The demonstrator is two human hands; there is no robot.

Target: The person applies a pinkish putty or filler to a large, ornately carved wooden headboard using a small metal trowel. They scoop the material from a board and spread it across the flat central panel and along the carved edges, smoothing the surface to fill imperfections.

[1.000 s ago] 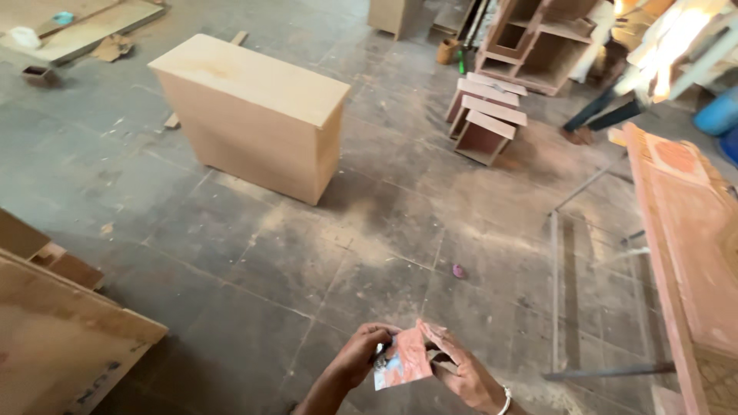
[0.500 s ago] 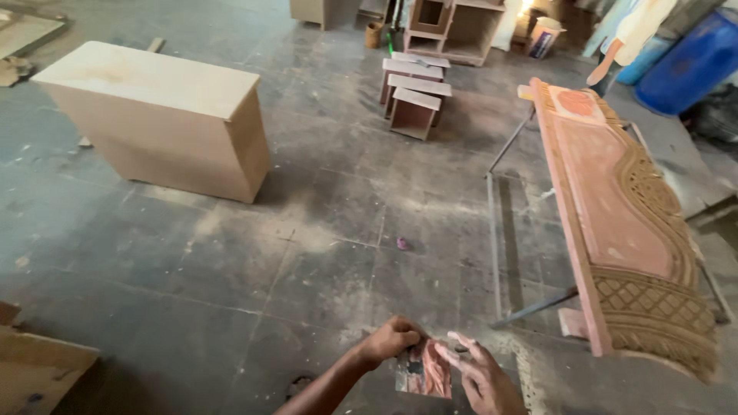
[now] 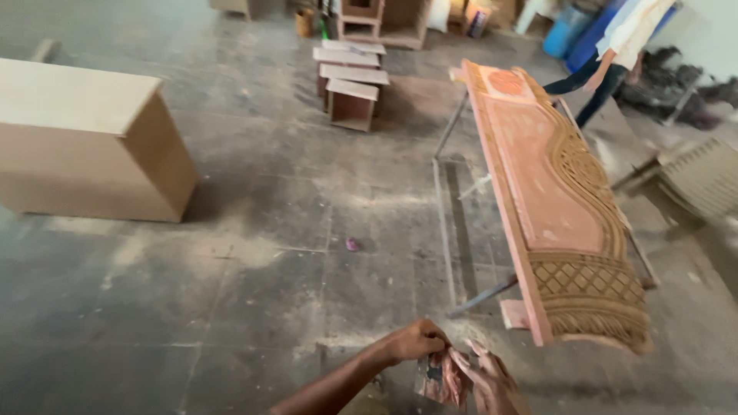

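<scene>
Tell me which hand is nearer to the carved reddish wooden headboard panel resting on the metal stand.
Right. The right hand lies just below-left of the carved reddish wooden headboard panel, while the left hand is farther left; both hold a crumpled reddish sheet of sandpaper.

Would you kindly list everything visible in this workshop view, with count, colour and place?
carved wooden panel: one, reddish-brown, on a metal stand, right
large cabinet: one, pale tan, on the floor, left
small open boxes: about three, reddish-tan, stacked far centre
small object: one, pink, on the floor, centre
blue drum: one, far right
another person: one, partly seen, upper right
worn sheet: one, reddish, between both hands
left hand: gripping the sheet
right hand: gripping the sheet
</scene>
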